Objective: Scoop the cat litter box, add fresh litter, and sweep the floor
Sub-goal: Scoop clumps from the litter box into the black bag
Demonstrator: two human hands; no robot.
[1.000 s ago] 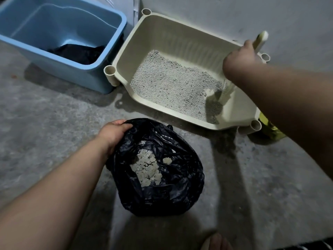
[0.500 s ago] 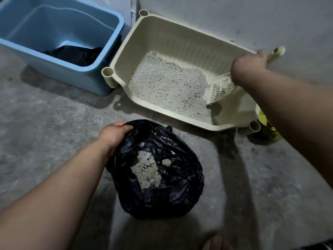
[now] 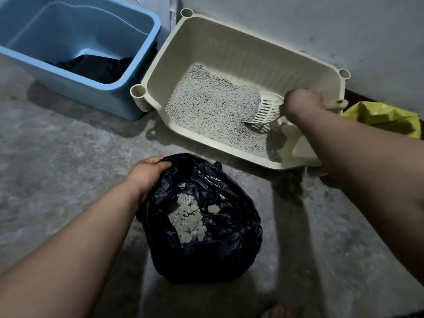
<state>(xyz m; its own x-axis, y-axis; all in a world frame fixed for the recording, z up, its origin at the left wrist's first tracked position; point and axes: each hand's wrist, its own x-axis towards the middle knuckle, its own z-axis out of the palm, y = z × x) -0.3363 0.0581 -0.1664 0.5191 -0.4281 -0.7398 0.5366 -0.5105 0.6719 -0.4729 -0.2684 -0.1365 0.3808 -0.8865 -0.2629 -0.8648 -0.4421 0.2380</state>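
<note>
Now the right grip [image 3: 300,103] clasps the handle of a white slotted plastic scoop [image 3: 268,109], likely stiff and light, dug into grey litter [image 3: 206,106] inside the cream plastic litter box [image 3: 229,42]. Before that box, the left grip [image 3: 146,174] pinches the rim of a limp black plastic bag [image 3: 229,249].

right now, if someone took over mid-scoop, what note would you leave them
Left hand: grips the rim of the black bag, holding it open on the floor.
Right hand: grips the scoop, its slotted head dug into the litter at the right of the box.
Done: clumps lie in the black bag.
Left: lift this scoop, dump it in the bag, add fresh litter, sweep.
A yellow bag lies right of the box; contents unclear.
</note>
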